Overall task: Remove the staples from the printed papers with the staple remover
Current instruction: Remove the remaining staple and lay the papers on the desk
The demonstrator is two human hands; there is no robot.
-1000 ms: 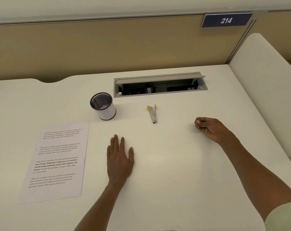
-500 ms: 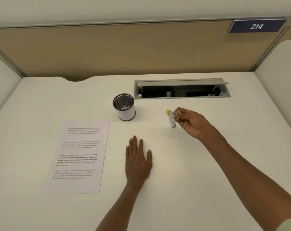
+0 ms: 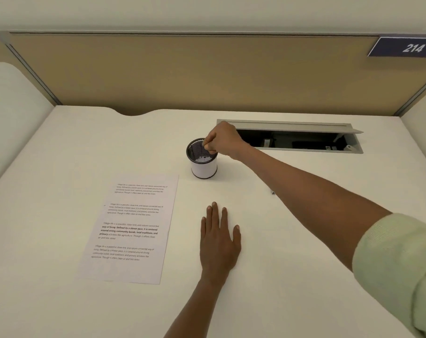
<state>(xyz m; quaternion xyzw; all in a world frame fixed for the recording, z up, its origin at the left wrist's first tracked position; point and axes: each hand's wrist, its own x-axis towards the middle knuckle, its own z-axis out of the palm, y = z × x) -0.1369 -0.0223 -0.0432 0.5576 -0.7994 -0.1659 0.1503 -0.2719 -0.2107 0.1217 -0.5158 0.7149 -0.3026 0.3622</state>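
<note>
Left hand (image 3: 219, 242) lies flat, palm down, fingers straight and slightly spread, on the surface (image 3: 292, 276) toward its near middle; grip holds nothing. Bare surface all round it, toward the near edge and out to the right.

Printed papers (image 3: 131, 228) lie flat to the left of that hand, near but not touching, long side running near to far. Four blocks of text face up. No staple can be made out at this size.

Right forearm crosses from the near right corner, pale green sleeve (image 3: 399, 269) pushed up. Just beyond the arm a small dark tip (image 3: 272, 192) shows on the surface: probably the end of the staple remover, the rest hidden under the arm.

Right hand (image 3: 223, 142) is over the far rim of the mesh-lined cup (image 3: 204, 164), fingers curled, tips pinched together above the opening. Whether anything is pinched, cannot tell. The cup stands upright, just beyond the far right corner of the papers. Small pale specks lie on its dark bottom.

Farther back right, an open cable tray (image 3: 299, 140) is sunk in the surface, lid raised. Tan partition (image 3: 182, 74) closes the far edge, with sign 214 (image 3: 411, 48).
</note>
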